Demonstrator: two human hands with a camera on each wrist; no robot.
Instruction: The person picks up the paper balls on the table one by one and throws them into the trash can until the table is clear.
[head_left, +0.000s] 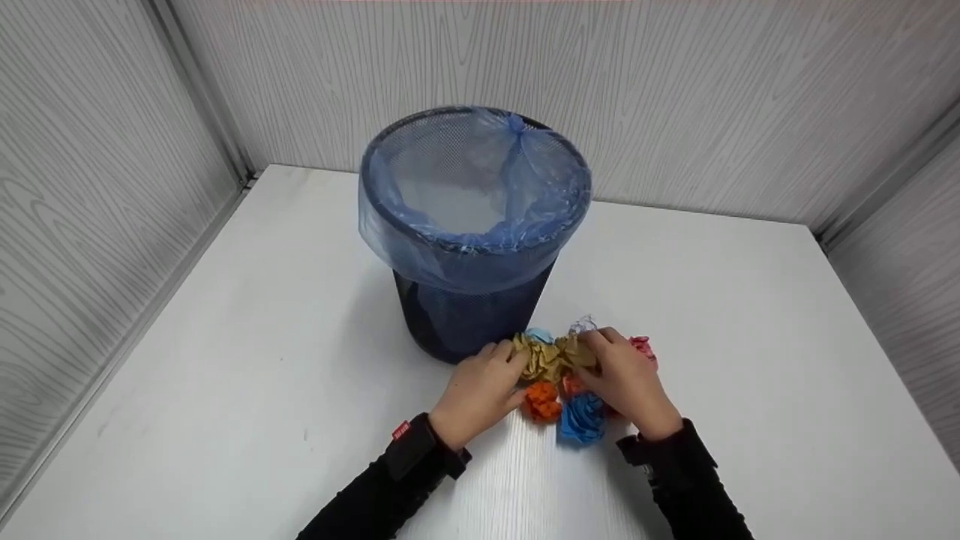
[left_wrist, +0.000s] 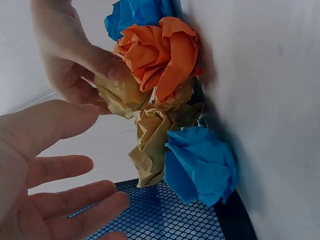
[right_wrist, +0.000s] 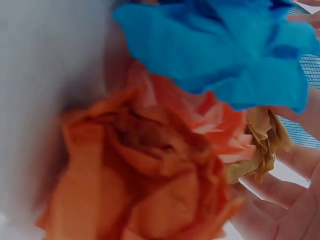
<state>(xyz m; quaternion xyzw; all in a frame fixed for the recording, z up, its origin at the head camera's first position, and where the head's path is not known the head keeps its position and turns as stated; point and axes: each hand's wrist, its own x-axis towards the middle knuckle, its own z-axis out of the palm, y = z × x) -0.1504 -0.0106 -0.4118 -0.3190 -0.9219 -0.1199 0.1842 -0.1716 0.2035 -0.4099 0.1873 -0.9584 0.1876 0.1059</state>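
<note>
Right hand (head_left: 626,375): grip narrow, thumb and fingers pinching the right mustard paper ball (head_left: 576,351). Left hand (head_left: 484,386): grip wide, fingers spread just beside the left mustard paper ball (head_left: 536,360); contact cannot be told. Both mustard balls sit side by side between the hands, in a cluster of crumpled paper by the wastebasket's near right side.

Around them: orange ball (head_left: 541,403) on the near side, blue ball (head_left: 581,418) to its right, coral ball (head_left: 572,386) between, partly covered. Far side: light blue ball (head_left: 538,334), whitish crumple (head_left: 583,324). Pinkish-red ball (head_left: 643,349) shows right of the right hand, partly hidden.

Farther out: black mesh wastebasket (head_left: 480,322) upright on the white tabletop (head_left: 247,360), translucent blue liner (head_left: 472,266) folded over the rim, knot (head_left: 516,124) at the far right. Black sleeves (head_left: 360,499) on both arms. Wood-grain panels (head_left: 675,97) left, far and right
</note>
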